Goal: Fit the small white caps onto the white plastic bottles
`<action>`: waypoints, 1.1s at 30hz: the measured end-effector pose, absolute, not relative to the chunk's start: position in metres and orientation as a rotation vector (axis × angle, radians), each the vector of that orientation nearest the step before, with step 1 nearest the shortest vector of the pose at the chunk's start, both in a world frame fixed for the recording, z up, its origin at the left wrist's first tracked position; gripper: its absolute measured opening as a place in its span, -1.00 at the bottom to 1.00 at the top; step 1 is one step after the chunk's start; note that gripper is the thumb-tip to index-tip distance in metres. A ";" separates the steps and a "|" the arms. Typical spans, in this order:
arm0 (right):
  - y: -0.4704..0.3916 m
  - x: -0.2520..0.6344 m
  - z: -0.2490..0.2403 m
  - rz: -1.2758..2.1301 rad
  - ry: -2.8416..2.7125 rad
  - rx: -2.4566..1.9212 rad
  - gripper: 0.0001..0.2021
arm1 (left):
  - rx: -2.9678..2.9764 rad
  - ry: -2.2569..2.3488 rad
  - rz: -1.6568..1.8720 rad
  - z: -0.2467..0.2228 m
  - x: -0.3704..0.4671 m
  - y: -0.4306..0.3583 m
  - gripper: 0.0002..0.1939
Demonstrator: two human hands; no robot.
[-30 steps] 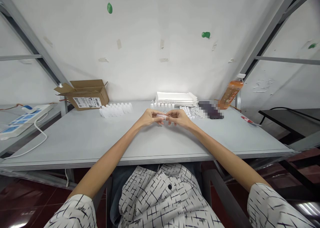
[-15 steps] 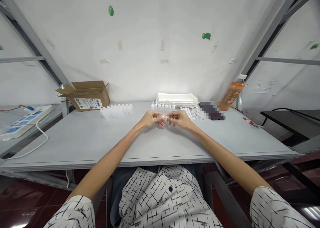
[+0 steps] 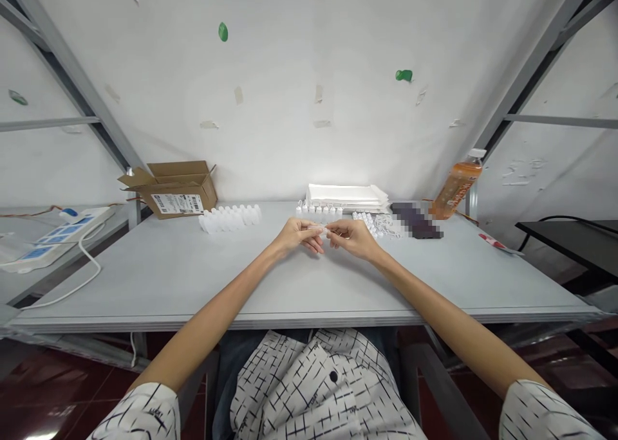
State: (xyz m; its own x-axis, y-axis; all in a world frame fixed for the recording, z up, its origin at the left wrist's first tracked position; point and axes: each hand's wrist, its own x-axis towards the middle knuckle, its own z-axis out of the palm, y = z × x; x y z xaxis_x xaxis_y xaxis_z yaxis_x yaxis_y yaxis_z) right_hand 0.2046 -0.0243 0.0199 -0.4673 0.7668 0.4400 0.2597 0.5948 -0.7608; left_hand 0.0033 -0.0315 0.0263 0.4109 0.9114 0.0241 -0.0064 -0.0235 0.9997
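Note:
Above the middle of the table, my left hand (image 3: 293, 236) is closed in a pinch on a small clear plastic piece (image 3: 317, 228), its lower fingers loosely curled. My right hand (image 3: 355, 239) faces it, thumb and fingertips pinched at the right end of the same piece. The fingers cover much of it, so its exact kind is unclear. Just behind the hands is a row of small white-capped bottles (image 3: 326, 210). White caps (image 3: 365, 220) and a heap of white cord (image 3: 387, 225) lie to the right. Small translucent white bottles (image 3: 230, 218) stand grouped on the left.
An open cardboard box (image 3: 178, 192) stands back left, and a stack of white trays or sheets (image 3: 347, 197) at the wall. At right are a blurred dark flat object (image 3: 420, 221), an orange drink bottle (image 3: 456, 186) and a red-white packet (image 3: 497, 243). A power strip (image 3: 58, 240) lies far left.
The view has shifted slightly. Both hands stay at the clear piece; the fingertips have moved a little, and less of the piece shows between them.

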 end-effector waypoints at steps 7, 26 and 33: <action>-0.023 0.206 0.017 0.743 -2.008 -0.824 -0.74 | 1.378 0.897 0.887 0.025 0.006 -0.034 -0.51; -0.028 0.203 0.020 0.840 -1.986 -0.803 -0.74 | 1.380 0.886 0.811 0.024 0.005 -0.035 -0.45; -0.030 0.200 0.021 0.967 -1.883 -0.773 -0.59 | 1.464 0.829 0.810 0.025 0.005 -0.034 -0.44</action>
State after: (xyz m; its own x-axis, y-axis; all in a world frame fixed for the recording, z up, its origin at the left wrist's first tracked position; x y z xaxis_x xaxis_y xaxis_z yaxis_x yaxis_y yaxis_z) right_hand 0.2001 -0.0299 0.0206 -0.4392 0.8002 0.4084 0.1346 0.5081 -0.8507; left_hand 0.0052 -0.0343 0.0253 0.5023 0.8645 0.0152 0.0348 -0.0378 0.9987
